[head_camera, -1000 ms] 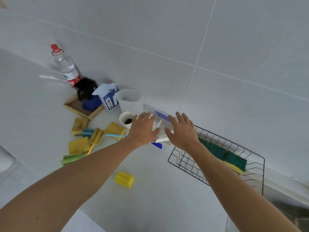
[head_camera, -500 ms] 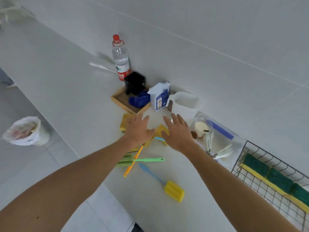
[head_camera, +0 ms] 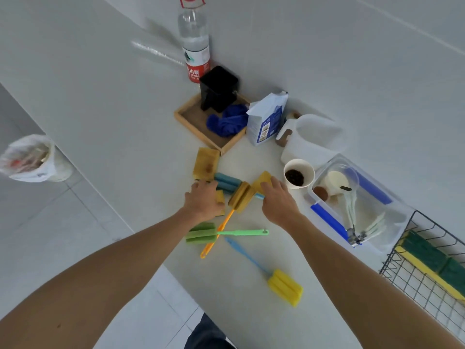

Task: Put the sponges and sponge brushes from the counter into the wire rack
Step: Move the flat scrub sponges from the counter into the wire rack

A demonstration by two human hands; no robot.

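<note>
Several sponges and sponge brushes lie on the white counter [head_camera: 125, 102]. My left hand [head_camera: 205, 200] curls over a yellow sponge [head_camera: 221, 197]. The fingers of my right hand [head_camera: 279, 201] rest on another yellow sponge [head_camera: 261, 181], spread apart. Between my hands lie a blue-headed brush [head_camera: 226, 181] and an orange-handled brush [head_camera: 240, 197]. A third yellow sponge [head_camera: 206, 164] sits further back. Closer to me are a green brush [head_camera: 201, 233] and a yellow-headed, blue-handled brush [head_camera: 285, 287]. The wire rack [head_camera: 412, 285] at the right holds green-and-yellow scouring sponges [head_camera: 427, 253].
Behind the sponges stand a wooden tray [head_camera: 186, 119] with a black box and blue cloth, a water bottle [head_camera: 195, 44], a paper bag [head_camera: 266, 119], a white jug [head_camera: 309, 139] and a paper cup [head_camera: 298, 175]. A clear plastic bin [head_camera: 392, 217] sits left of the rack. A lined waste bin [head_camera: 30, 157] stands on the floor.
My view swung left from the rack to the sponge pile. Both hands moved from the plastic bin down onto the sponges, and the left hand has closed on one.
</note>
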